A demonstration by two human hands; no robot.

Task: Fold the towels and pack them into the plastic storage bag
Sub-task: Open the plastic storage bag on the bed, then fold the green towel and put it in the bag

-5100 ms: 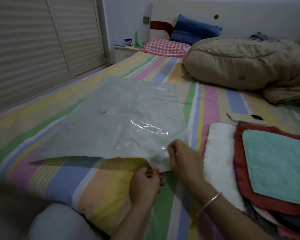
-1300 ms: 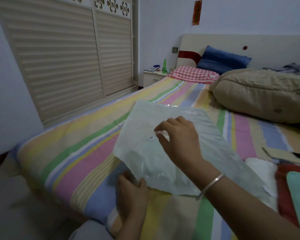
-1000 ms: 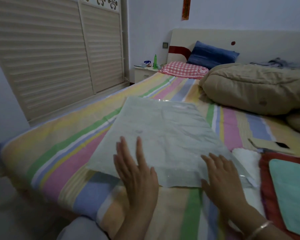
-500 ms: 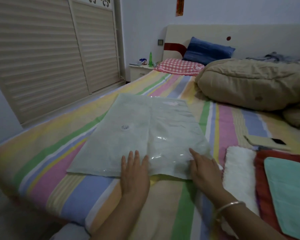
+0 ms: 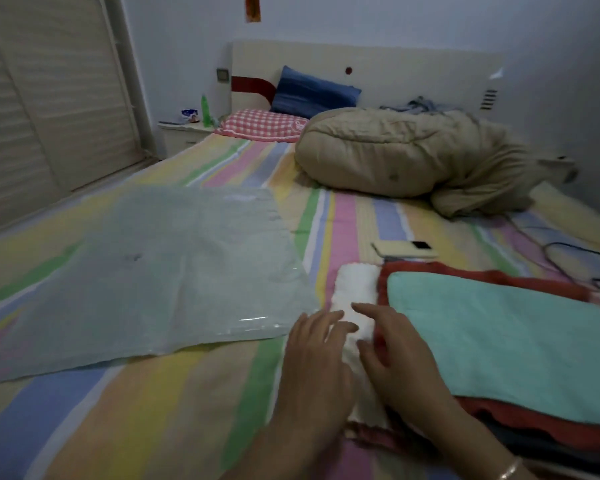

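Note:
A clear plastic storage bag (image 5: 153, 271) lies flat and empty on the striped bed sheet (image 5: 136, 410), left of centre. To its right sits a stack of towels: a teal towel (image 5: 516, 334) on top, a red towel (image 5: 482, 278) under it, a fluffy white towel (image 5: 355, 289) sticking out at the left edge, darker ones beneath. My left hand (image 5: 316, 355) and my right hand (image 5: 399, 355) hover with fingers spread over the near end of the white towel, holding nothing. Whether they touch it is unclear.
A phone (image 5: 404, 250) lies beyond the towel stack. A bunched tan duvet (image 5: 413, 161) fills the far right of the bed, with a checked pillow (image 5: 264, 124) and a blue pillow (image 5: 312, 93) at the headboard. A dark cable (image 5: 568, 247) trails at right. Louvred wardrobe doors (image 5: 49, 98) stand left.
Both hands left the near edge of the plastic bag and moved right to the white towel. The bag now lies flat. The view swung right.

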